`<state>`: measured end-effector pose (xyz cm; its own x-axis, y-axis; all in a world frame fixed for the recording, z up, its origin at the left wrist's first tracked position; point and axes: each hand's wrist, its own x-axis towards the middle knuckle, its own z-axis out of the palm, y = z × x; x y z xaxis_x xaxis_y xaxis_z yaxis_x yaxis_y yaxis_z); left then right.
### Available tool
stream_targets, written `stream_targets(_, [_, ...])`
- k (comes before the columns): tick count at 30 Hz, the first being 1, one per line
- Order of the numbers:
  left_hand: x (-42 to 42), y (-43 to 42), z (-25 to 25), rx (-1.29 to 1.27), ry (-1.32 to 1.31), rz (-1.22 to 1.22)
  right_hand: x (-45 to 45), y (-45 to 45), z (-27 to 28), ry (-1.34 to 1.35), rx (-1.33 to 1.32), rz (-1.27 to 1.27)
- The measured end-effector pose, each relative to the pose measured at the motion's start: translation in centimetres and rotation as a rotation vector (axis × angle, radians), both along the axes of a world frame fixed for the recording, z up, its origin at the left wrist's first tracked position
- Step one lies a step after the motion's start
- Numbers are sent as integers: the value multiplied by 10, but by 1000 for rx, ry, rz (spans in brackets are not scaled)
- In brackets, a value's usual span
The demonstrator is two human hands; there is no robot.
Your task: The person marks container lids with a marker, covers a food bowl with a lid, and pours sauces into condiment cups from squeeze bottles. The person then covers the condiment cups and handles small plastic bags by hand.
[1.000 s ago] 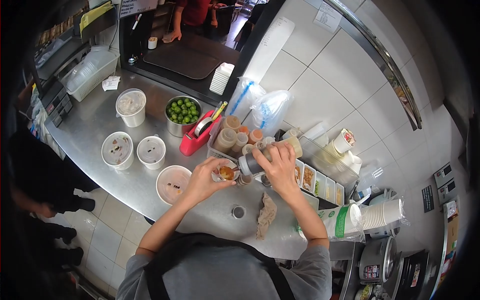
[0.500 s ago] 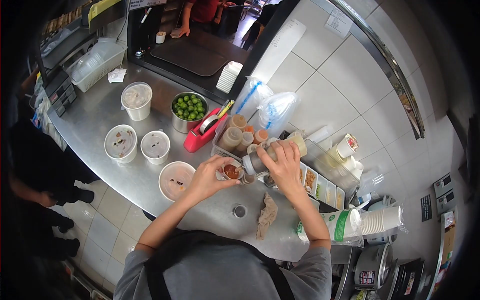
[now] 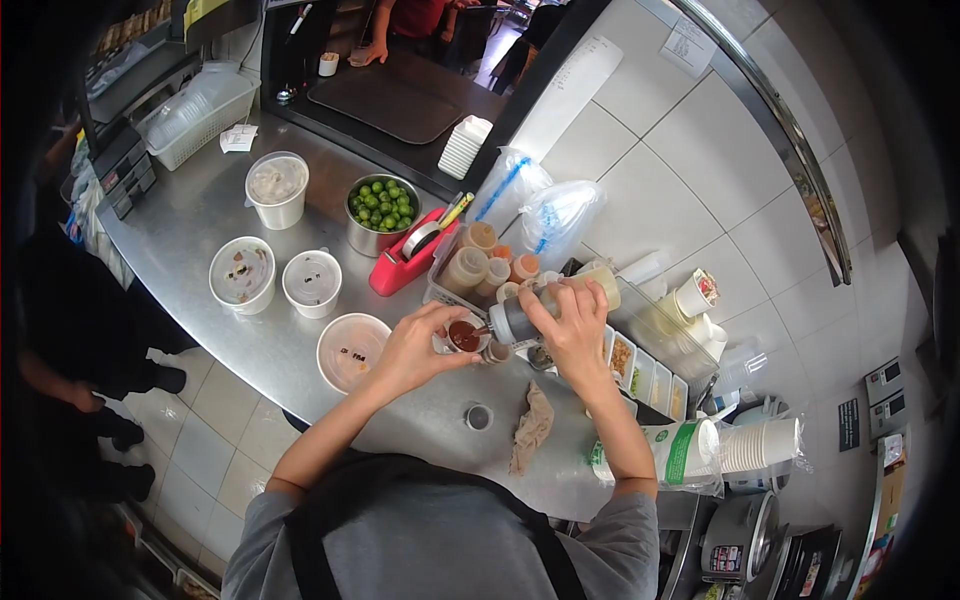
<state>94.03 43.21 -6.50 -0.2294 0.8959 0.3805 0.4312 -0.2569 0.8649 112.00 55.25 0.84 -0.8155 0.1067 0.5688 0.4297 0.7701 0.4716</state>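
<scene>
My left hand (image 3: pixel 412 346) pinches a small cup with reddish-brown sauce (image 3: pixel 464 336) in it, held above the steel counter. A squeeze bottle (image 3: pixel 514 321) with dark contents lies tilted in the grip of my right hand (image 3: pixel 576 332), its nozzle pointing down at the cup. The tip reaches the cup's opening; whether it touches the sauce I cannot tell. Just beyond my hands, a plastic basket (image 3: pixel 437 292) holds several other sauce bottles (image 3: pixel 468 266). Below them on the counter stand a small empty-looking cup (image 3: pixel 479 417) and a crumpled brown cloth (image 3: pixel 533 428).
Several lidded tubs (image 3: pixel 242 274) stand to the left. Behind are a metal pot of green limes (image 3: pixel 381 207) and a red tape dispenser (image 3: pixel 404 265). Topping containers (image 3: pixel 643 374) and stacked paper cups (image 3: pixel 750 445) sit right. Other people are beyond the hatch and at left.
The sauce in the cup looks darker than before. Both hands keep nearly the same pose with bottle and cup, and the camera view has shifted slightly.
</scene>
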Motion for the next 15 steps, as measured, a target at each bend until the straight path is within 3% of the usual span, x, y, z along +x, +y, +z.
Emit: stream_targets(15, [1, 2, -2, 17, -18, 3, 5, -2, -4, 17, -91, -44])
